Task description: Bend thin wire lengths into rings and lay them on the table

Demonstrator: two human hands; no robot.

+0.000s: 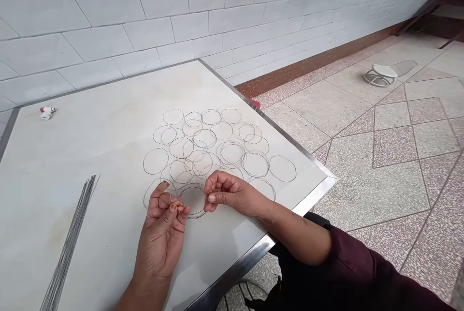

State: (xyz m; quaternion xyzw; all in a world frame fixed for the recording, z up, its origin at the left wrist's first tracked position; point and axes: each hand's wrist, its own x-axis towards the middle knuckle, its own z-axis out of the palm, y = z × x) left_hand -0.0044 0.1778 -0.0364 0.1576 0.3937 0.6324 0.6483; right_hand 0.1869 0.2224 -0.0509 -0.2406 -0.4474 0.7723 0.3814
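Observation:
My left hand [157, 238] is raised over the table's near part, thumb and fingertips pinched on a thin wire [171, 194]. To its right, my right hand [235, 196] has its thumb pressed against curled fingers, apparently on the same wire, though the grip is partly hidden. Between the hands shows a wire loop [197, 217]; whether it is held or lies on the table I cannot tell. Beyond them, many thin wire rings [269, 166] lie flat and overlapping. Left of my left hand is a bundle of straight wires [68, 248].
The white table [119, 156] has a metal edge and stands against a tiled wall [152, 37]. Small red and white pieces [47, 112] lie at its far left corner. A low round stool [382, 73] is on the floor at right.

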